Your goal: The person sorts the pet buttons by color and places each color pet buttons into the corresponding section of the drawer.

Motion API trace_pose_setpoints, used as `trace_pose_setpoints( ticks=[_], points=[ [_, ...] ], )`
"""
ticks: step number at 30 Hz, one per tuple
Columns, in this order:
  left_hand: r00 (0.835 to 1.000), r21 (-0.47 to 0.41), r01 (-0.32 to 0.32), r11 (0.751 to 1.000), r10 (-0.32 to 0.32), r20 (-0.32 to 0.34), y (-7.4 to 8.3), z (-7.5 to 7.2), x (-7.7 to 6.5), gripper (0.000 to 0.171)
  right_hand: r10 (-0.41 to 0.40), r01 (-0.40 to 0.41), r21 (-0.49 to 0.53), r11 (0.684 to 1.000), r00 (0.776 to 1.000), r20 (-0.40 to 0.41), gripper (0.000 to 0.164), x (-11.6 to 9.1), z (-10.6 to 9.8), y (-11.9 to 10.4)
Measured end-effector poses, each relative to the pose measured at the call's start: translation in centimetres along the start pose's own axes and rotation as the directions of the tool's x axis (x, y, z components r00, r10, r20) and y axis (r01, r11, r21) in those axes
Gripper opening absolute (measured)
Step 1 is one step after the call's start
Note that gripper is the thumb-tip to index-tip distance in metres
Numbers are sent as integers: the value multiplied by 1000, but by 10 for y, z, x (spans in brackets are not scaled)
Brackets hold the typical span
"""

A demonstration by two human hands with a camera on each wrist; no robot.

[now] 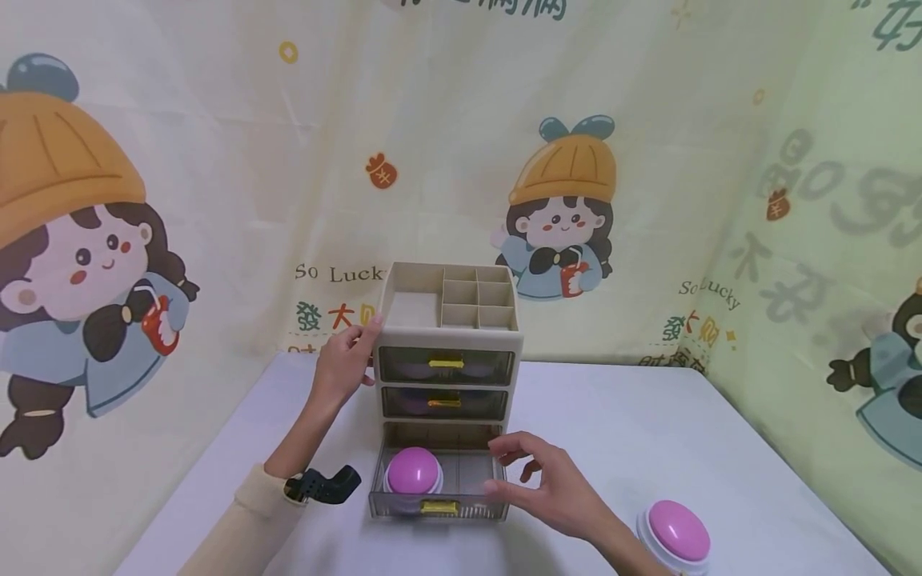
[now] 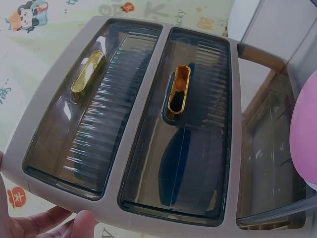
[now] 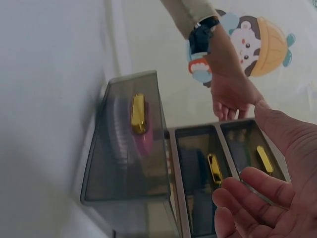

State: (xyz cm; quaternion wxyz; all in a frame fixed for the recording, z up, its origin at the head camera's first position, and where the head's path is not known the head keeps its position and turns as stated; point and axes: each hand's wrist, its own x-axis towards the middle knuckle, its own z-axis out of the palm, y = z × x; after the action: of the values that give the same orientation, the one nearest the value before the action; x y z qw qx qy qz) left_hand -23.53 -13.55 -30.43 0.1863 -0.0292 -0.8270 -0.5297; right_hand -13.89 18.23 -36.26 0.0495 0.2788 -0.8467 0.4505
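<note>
A beige desktop organizer (image 1: 448, 340) stands on the table, its two upper drawers closed and its clear bottom drawer (image 1: 471, 506) pulled out. Inside that drawer, on the left, sits a round button (image 1: 413, 470) with a pink dome and white base. My left hand (image 1: 342, 366) rests against the organizer's upper left side, fingers touching its edge. Beside the right wall of the pulled-out drawer is my right hand (image 1: 551, 484), thumb and fingers spread apart and loosely bent, holding nothing. In the right wrist view its palm (image 3: 290, 198) shows no object.
A second pink-domed button (image 1: 677, 532) stands on the table at the lower right, close to my right forearm. The organizer's top has several open compartments (image 1: 461, 300). Yellow handles (image 1: 445, 364) stick out from the drawers. A printed cloth (image 1: 446, 104) hangs behind the white table (image 1: 612, 416).
</note>
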Motion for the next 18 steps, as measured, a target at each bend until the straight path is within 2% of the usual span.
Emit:
trace_pose_setpoints(
  ticks=[4, 14, 18],
  points=[
    [1000, 2, -7, 1000, 7, -5, 0, 1, 0, 67, 28, -29, -36, 999, 999, -33, 40, -7, -10, 6],
    [1000, 2, -1, 1000, 1, -8, 0, 1, 0, 66, -15, 4, -70, 998, 989, -146, 32, -28, -32, 23],
    [1000, 7, 2, 1000, -2, -7, 0, 1, 0, 67, 11, -27, -89, 996, 985, -173, 31, -34, -38, 27]
  ],
)
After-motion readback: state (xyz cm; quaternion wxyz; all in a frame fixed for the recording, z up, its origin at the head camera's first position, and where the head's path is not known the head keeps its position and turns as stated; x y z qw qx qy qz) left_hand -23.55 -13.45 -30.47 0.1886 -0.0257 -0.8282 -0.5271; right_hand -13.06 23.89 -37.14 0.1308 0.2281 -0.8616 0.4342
